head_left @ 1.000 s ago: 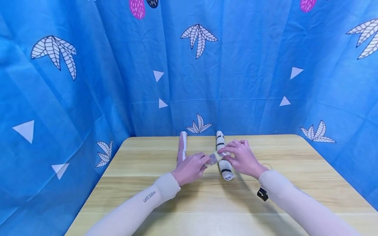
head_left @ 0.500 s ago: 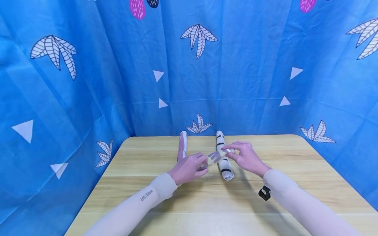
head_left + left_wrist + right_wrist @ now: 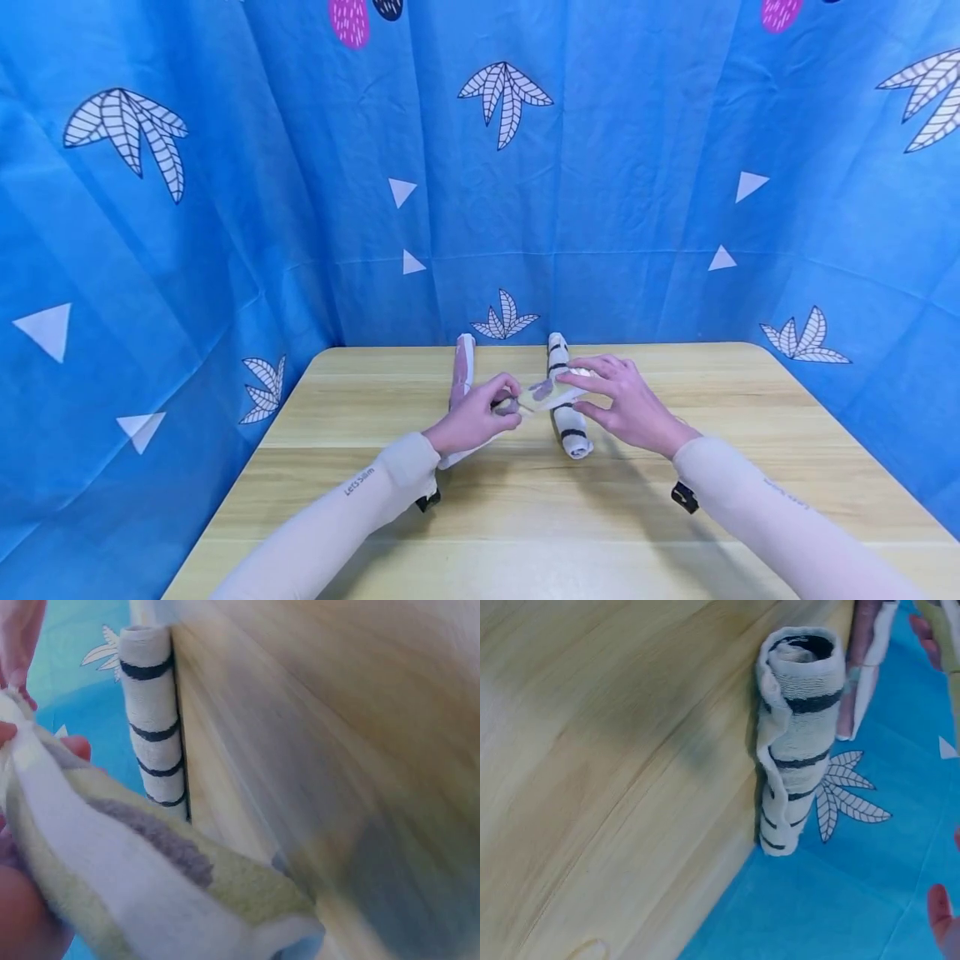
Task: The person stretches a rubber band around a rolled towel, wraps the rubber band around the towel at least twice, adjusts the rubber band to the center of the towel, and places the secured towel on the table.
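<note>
A rolled towel point(image 3: 542, 392), yellow-green with grey-purple patches and a white edge, is stretched between my two hands above the table. My left hand point(image 3: 472, 417) pinches it between thumb and fingers. Its white-edged end point(image 3: 285, 937) sticks out past that hand. My right hand point(image 3: 626, 404) holds the other end with its fingertips; the thumb point(image 3: 941, 911) shows at the edge of the right wrist view. Beneath and behind the right hand lies a cream rolled towel point(image 3: 806, 735) with black stripes. A pink and white rolled towel point(image 3: 462, 371) lies behind the left hand, partly covered.
All of this is over a light wooden table point(image 3: 570, 542). A blue patterned curtain point(image 3: 630, 208) hangs at its back and sides. A thin yellowish loop point(image 3: 590, 949) lies on the table near the right wrist.
The left hand has shifted slightly left and turned, so the towel's white-edged end shows below it. The right hand's fingers have spread and moved slightly along the towel.
</note>
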Tool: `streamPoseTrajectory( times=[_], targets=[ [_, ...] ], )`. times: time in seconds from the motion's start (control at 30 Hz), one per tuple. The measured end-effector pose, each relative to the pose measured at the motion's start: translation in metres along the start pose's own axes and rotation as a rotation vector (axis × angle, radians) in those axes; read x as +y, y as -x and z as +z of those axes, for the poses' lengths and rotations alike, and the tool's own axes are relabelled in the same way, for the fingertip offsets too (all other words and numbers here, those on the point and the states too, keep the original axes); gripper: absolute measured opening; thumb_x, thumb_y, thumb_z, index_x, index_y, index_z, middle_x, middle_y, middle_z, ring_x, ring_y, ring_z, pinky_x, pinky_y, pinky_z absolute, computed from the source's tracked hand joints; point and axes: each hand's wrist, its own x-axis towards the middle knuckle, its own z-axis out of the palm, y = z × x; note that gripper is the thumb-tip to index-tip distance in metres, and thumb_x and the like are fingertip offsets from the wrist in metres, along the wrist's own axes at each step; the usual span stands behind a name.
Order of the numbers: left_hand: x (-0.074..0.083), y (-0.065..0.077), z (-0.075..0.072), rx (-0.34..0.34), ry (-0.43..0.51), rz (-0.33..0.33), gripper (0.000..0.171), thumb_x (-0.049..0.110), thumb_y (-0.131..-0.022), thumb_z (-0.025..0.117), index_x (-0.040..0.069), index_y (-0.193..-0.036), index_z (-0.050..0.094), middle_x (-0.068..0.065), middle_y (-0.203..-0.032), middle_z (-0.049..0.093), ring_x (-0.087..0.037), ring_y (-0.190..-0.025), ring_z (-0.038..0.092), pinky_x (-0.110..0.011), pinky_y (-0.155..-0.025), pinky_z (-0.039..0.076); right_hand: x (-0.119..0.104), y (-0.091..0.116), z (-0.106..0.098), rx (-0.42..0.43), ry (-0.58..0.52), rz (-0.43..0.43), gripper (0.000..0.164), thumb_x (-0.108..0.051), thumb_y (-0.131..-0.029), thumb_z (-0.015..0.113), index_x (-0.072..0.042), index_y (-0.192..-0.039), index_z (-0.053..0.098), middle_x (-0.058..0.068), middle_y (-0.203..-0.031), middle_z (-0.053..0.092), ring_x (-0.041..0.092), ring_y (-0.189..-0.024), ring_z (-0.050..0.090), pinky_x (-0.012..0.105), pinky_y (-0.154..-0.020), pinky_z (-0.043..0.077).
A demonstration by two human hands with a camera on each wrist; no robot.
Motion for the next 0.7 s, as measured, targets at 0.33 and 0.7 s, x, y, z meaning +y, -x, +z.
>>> streamPoseTrajectory(
  times=[0.33,0.7],
  targets=[
    [0.002,0.007,0.003,0.037,-0.156,0.004,0.033,0.027,-0.092,0.075,0.025,-0.116,0.053,0.003,-0.109,0.068,-0.011,-0.095,0.062,-0.030,-0.087,0.051,-0.001,-0.005,0.006,0.063,0.112,-0.044,0.049,-0.010,-0.078,0.085,-0.026,-0.122,0.071,-0.001,-0.105,0.069,0.020,-0.102,0.057,0.052,-0.091,0.036],
    [0.003,0.011,0.007,0.188,-0.697,0.337,0.043,0.015,-0.094,0.071,0.024,-0.134,0.059,0.000,-0.130,0.068,-0.015,-0.113,0.069,-0.032,-0.099,0.053,-0.002,-0.012,0.005,0.091,0.132,0.013,0.037,-0.015,-0.079,0.084,-0.022,-0.115,0.075,0.000,-0.100,0.073,0.018,-0.095,0.058,0.047,-0.085,0.033]
  ],
)
